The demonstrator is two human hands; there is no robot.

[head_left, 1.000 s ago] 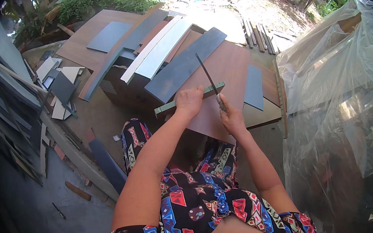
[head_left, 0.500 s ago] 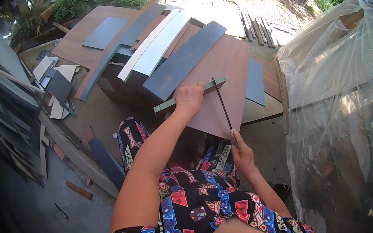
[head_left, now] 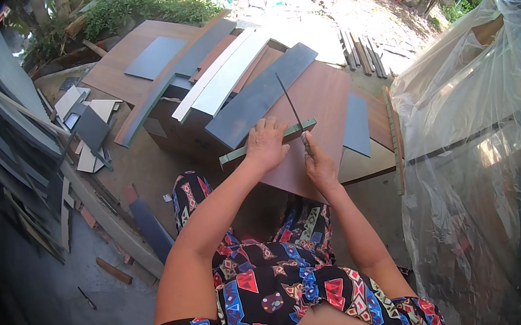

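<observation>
A narrow green strip (head_left: 232,158) lies slantwise over the near part of a reddish-brown board (head_left: 326,98). My left hand (head_left: 266,144) is wrapped over the strip near its middle, pressing it against the board. In my right hand (head_left: 322,169) is the handle of a saw with a thin dark blade (head_left: 287,98). The blade crosses the strip near its right end and points away from me over the board. My right fist is close to the strip's near edge. The saw's teeth are too small to make out.
Beyond my hands lie a blue-grey plank (head_left: 268,92), a white strip (head_left: 216,73) and a larger brown panel (head_left: 110,70). Clear plastic sheeting (head_left: 470,154) covers something on the right. Offcuts (head_left: 88,126) and leaning boards (head_left: 12,123) are at the left.
My right hand has pushed the saw forward, bringing its handle up close to the strip and the blade farther past it. The left hand stays on the strip, its fingers shifted slightly.
</observation>
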